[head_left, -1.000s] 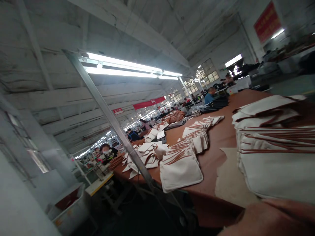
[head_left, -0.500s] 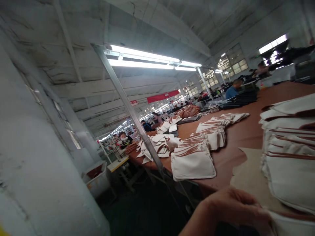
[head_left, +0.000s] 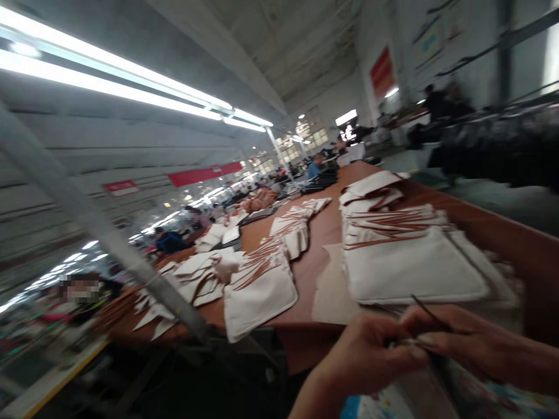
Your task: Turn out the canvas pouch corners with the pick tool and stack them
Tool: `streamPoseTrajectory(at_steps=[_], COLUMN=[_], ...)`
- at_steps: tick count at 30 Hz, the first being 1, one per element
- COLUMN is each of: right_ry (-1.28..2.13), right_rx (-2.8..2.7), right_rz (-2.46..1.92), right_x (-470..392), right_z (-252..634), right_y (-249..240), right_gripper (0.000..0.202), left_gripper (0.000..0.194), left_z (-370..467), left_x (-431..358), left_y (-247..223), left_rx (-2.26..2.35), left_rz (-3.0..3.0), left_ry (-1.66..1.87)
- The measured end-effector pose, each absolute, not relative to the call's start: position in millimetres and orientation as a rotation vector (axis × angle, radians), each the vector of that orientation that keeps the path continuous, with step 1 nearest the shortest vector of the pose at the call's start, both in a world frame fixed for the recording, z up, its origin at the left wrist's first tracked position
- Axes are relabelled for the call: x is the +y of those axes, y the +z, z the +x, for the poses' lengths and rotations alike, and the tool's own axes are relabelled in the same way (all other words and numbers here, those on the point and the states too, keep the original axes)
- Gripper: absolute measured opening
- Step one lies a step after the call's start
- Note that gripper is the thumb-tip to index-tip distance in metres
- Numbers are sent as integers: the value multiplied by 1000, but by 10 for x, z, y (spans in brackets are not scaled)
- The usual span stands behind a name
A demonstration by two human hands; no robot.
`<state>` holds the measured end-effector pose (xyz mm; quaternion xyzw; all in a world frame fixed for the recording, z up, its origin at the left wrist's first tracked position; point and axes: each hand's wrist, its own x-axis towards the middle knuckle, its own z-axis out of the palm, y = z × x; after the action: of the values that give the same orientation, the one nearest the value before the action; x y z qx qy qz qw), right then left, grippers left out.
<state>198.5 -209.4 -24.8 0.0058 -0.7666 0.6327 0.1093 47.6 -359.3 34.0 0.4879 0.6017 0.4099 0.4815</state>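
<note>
At the table's near edge, my left hand [head_left: 371,352] pinches the edge of a pale fabric piece [head_left: 425,393] that hangs down toward my lap. My right hand [head_left: 476,343] meets it there, fingertips almost touching the left thumb. A thin dark pointed tool [head_left: 423,309] sticks up from my right hand; motion blur hides its kind. Just beyond both hands lies a stack of white fabric panels with brown edges [head_left: 410,270], fanned out in layers. Part of a flat beige sheet [head_left: 334,288] shows to the left of this stack.
The long brown-covered table [head_left: 325,238] carries a second fanned row of white panels [head_left: 262,297] and loose white pieces [head_left: 187,270]. A slanted metal post [head_left: 109,233] stands at left. Farther off, a person in blue [head_left: 314,167] sits near dark stacks. Dark items [head_left: 502,145] hang at right.
The view has swung right, so the panels appear farther left. My right hand with the thin tool has come into view beside my left hand, which still grips a pale piece.
</note>
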Motion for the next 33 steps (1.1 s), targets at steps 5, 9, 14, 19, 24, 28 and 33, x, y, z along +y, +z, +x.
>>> streamPoseTrajectory(at_steps=[5, 9, 14, 19, 24, 28, 33], right_ry=[2110, 2079, 2076, 2066, 2077, 1994, 1967], right_rx=[-2014, -1995, -1991, -1991, -2000, -2067, -2116], right_rz=[2, -7, -61, -166, -184, -196, -256], right_x=[-2133, -2170, -2150, -2128, -2112, -2119, -2148], right_z=[1988, 1973, 1988, 1963, 1981, 1999, 2005], right_y=[-169, -135, -118, -142, -188, -173, -154], right_gripper=[25, 21, 17, 13, 10, 16, 15], left_gripper=[36, 39, 41, 32, 18, 15, 14], left_z=[305, 271, 279, 288, 338, 412, 447], left_x=[-3562, -3548, -3477, -3420, -3396, -3384, -3373], left_y=[236, 128, 55, 7, 46, 119, 168], left_rx=[1442, 1331, 1397, 1520, 1578, 1579, 1624], left_rz=[1160, 1086, 1064, 1032, 949, 878, 896], left_ry=[984, 987, 991, 984, 975, 984, 944])
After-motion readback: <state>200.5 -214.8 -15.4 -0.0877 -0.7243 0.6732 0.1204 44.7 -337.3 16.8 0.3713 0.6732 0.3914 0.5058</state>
